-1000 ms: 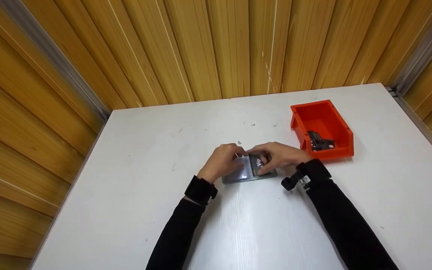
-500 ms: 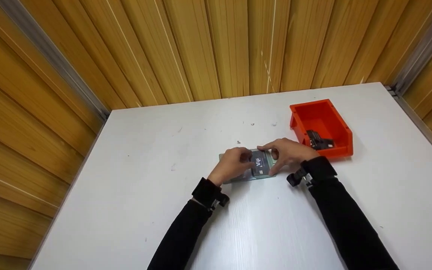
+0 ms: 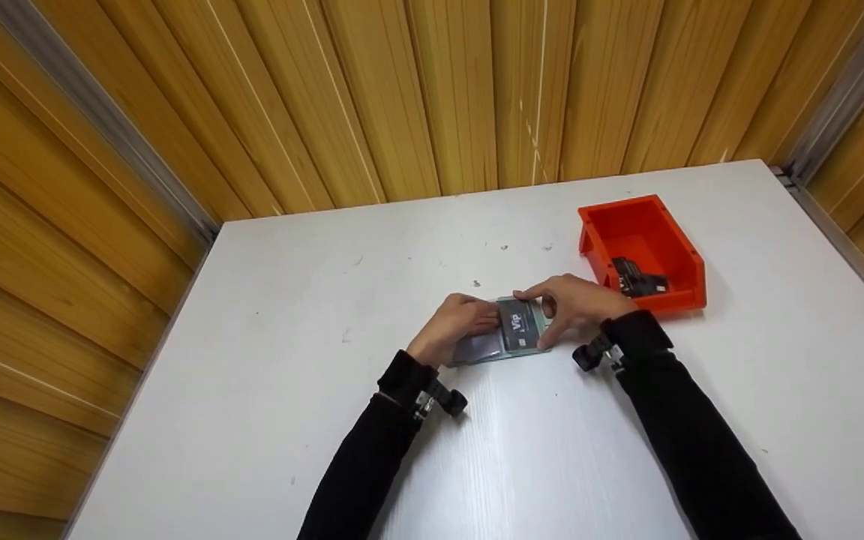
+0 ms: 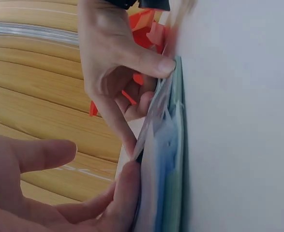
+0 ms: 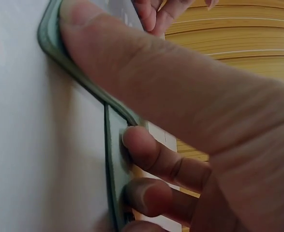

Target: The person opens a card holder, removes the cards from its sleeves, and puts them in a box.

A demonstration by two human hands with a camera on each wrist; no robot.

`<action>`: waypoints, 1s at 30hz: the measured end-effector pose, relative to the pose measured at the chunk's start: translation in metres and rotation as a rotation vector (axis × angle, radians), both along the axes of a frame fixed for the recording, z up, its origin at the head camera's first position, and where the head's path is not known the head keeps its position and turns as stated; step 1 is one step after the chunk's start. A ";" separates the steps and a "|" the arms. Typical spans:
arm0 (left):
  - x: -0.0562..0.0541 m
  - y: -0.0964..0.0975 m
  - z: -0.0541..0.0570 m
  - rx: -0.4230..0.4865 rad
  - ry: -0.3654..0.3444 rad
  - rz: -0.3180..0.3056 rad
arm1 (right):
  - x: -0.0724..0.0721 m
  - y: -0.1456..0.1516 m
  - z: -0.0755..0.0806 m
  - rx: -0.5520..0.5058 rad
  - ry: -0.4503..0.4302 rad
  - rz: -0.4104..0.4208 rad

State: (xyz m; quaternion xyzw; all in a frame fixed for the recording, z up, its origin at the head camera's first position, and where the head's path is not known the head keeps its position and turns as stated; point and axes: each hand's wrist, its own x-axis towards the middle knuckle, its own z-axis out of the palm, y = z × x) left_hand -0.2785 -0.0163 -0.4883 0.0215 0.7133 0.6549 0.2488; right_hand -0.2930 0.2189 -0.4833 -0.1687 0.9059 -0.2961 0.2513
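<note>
A green-edged card holder (image 3: 478, 347) with clear plastic sleeves lies spread flat on the white table. On its right half is a dark card (image 3: 520, 334) printed "Vip". My left hand (image 3: 451, 324) lies over the left half, fingertips at the card's left edge. In the left wrist view its thumb (image 4: 52, 153) is raised away, while the fingers push at the sleeve (image 4: 154, 113). My right hand (image 3: 582, 301) grips the holder's right end between thumb and index finger. The right wrist view shows the thumb (image 5: 127, 67) pressing a rounded corner and other fingers at a narrow green flap (image 5: 115, 159).
Just beyond my right hand stands a red plastic bin (image 3: 646, 244) with several dark cards (image 3: 636, 279) inside. A wood-patterned panel wall (image 3: 417, 97) rises behind the table (image 3: 289, 315). A black camera strap (image 3: 406, 377) circles my left wrist.
The right hand shifted outward to the holder's right edge, uncovering the card. The left hand first moved right to the card's left edge, then lowered and flattened its fingers there.
</note>
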 end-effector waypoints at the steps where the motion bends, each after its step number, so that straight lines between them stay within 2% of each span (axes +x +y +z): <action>1: -0.001 0.000 -0.001 -0.006 0.000 -0.007 | 0.000 0.000 0.000 -0.001 0.001 0.000; 9: 0.001 0.008 -0.006 -0.197 0.077 0.004 | -0.001 -0.001 0.000 0.024 0.026 0.020; 12: 0.002 0.011 -0.009 -0.216 0.095 0.002 | -0.001 -0.001 0.000 0.021 0.024 0.027; 18: 0.004 0.014 -0.013 -0.197 0.127 0.022 | 0.000 0.000 -0.001 0.009 0.015 0.028; 24: 0.001 0.008 -0.013 -0.124 0.073 0.004 | 0.000 0.000 -0.001 0.002 0.021 0.027; 30: -0.003 -0.005 -0.007 -0.107 0.053 -0.032 | 0.001 -0.001 0.000 0.018 0.009 0.008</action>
